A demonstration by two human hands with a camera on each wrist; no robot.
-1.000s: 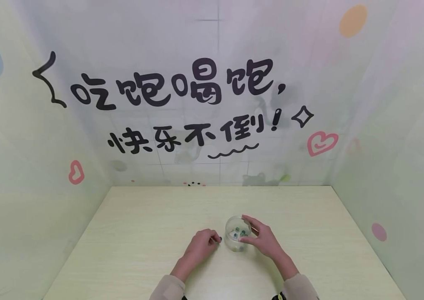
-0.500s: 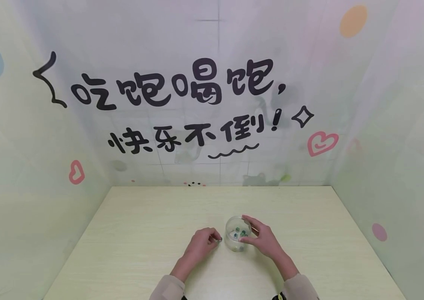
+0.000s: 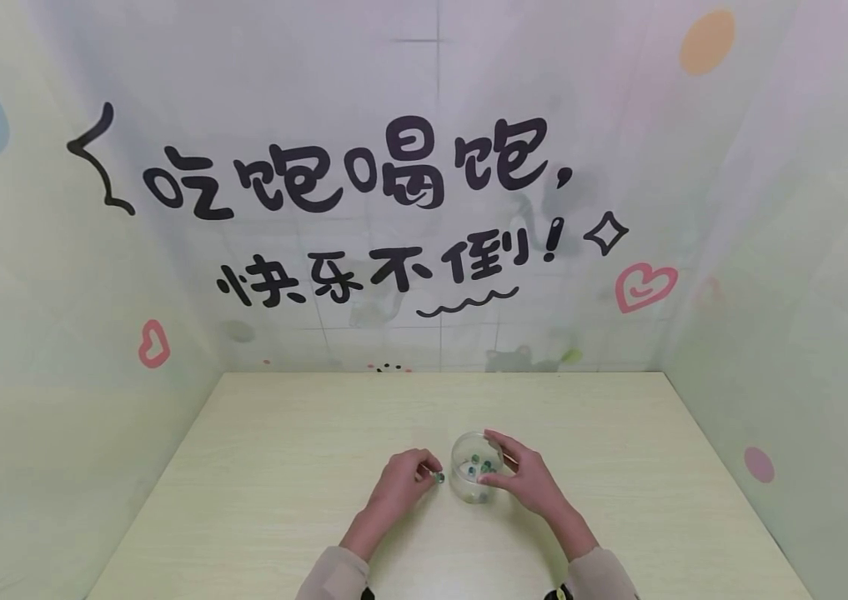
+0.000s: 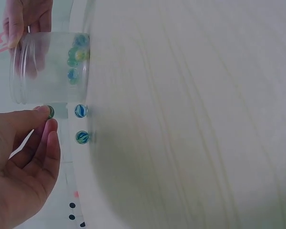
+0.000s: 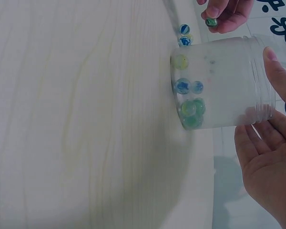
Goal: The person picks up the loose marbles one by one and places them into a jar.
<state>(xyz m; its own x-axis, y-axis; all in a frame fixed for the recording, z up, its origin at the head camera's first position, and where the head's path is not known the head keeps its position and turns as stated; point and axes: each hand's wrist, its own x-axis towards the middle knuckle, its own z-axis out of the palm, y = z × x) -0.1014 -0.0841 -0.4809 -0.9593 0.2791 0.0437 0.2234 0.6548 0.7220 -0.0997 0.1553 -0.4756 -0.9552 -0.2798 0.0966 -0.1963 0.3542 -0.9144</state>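
A clear plastic jar [image 3: 470, 483] stands upright on the table, open at the top. Several glass marbles [image 5: 188, 109], green and blue, lie on its bottom. My right hand [image 3: 532, 483] holds the jar by its right side near the rim. Just left of the jar, my left hand [image 3: 403, 483] pinches a green marble [image 4: 50, 112] between thumb and finger, above the tabletop. Below that hand, a blue-striped marble [image 4: 81, 111] and another blue-green marble [image 4: 82, 137] sit on the table beside the jar; the head view hides them behind the hand.
The pale wood-grain table [image 3: 303, 417] has printed wall sheets at its back and both sides. Dark lettering [image 3: 393, 217] covers the back sheet [image 3: 303, 75]. Beige sleeves [image 3: 337, 575] reach in from the front edge.
My left hand has risen slightly, with the pinched marble now showing more fully at its fingertips. My right hand and the jar have stayed in place.
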